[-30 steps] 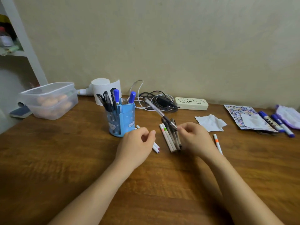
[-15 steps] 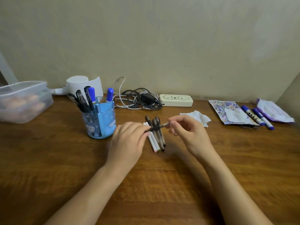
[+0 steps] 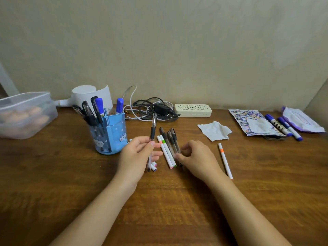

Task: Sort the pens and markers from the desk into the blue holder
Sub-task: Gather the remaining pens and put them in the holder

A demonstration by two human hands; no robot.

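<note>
The blue holder [image 3: 110, 135] stands left of centre on the wooden desk, with several dark pens and two blue-capped markers in it. My left hand [image 3: 136, 157] pinches a clear pen with a black grip [image 3: 153, 126], held upright just right of the holder. Under that hand lie white markers [image 3: 153, 166]. My right hand [image 3: 197, 157] rests with curled fingers touching the near ends of a row of pens and white markers [image 3: 168, 146]; whether it grips one is unclear. A white marker with an orange band [image 3: 225, 160] lies to its right.
Two blue markers [image 3: 284, 127] lie at the far right on a patterned sheet [image 3: 248, 121]. A crumpled tissue [image 3: 214, 131], tangled cables [image 3: 152, 110], a cream case [image 3: 193, 110], a paper roll [image 3: 92, 96] and a clear lidded box [image 3: 24, 114] line the back.
My right hand passed the black-grip pen to my left hand, which now holds it upright. My right hand went back down to the row of pens. The camera view shifted right.
</note>
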